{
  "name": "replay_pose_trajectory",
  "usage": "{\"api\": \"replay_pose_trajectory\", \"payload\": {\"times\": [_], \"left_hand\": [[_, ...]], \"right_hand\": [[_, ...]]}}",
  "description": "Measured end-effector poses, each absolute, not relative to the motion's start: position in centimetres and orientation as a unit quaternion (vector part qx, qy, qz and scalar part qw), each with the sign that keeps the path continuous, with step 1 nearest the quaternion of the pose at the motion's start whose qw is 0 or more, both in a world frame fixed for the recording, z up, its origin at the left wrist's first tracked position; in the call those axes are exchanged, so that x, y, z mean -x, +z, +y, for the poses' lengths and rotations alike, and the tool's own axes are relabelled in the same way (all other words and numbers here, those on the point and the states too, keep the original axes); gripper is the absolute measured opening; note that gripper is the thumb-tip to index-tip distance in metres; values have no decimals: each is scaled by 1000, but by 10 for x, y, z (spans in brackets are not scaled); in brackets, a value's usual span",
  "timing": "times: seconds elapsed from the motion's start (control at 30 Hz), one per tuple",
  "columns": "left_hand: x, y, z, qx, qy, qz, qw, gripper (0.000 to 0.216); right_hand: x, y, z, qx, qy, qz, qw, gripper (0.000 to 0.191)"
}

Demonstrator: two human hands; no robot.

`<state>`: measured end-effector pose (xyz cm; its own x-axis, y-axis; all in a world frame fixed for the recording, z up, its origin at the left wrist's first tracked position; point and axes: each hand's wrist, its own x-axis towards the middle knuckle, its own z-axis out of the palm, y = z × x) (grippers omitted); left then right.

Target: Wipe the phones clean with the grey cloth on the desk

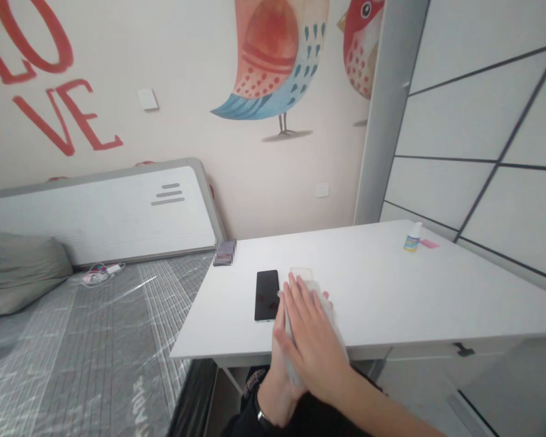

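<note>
At far left a grey pillow [18,267] runs out of view. Beside it, a grey patterned mattress under clear plastic film [95,340] is cut off at the bottom edge. A tangle of white and pink cables [101,273] lies at the foot of the white, grey-rimmed headboard [100,212].

The white rectangular desk [391,291] starts right beside the mattress. On its back left corner sits a small object [224,253], blurred beyond telling. A black slab phone [267,295] lies flat, screen up, close to the front edge.

Just right of the phone, the left hand [279,358] is mostly hidden under the other hand, so its grip cannot be told. Only its edge and a dark wristband show. A white crumpled cloth [316,287] is sandwiched between the two hands, over the desk's front edge. The right hand [316,343] lies flat on it, fingers straight and close together. Past the fingertips a clear, faint phone case [300,272] is hard to make out.

Right of the hands the desktop is open as far as a small white bottle with a yellow and blue label [412,238] and a pink slip [430,243] near the back edge.
</note>
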<state>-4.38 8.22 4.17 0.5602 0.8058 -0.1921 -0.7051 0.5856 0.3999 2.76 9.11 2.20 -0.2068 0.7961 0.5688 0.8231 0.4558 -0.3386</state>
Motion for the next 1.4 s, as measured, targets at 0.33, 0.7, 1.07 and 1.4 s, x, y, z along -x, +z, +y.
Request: {"api": "replay_pose_trajectory", "payload": {"times": [0.33,0.7,1.07,1.4], "left_hand": [[60,45,89,-138,470,182,852,63],[52,51,92,-163,533,235,796,67],[72,30,110,-547,588,327,498,54],[51,5,113,-241,602,279,708,28]], "right_hand": [[-49,39,104,442,106,-740,496,64],[-25,-10,90,456,340,-605,557,77],[-47,-1,101,304,660,-193,659,43],[-36,2,96,294,632,-201,688,54]]}}
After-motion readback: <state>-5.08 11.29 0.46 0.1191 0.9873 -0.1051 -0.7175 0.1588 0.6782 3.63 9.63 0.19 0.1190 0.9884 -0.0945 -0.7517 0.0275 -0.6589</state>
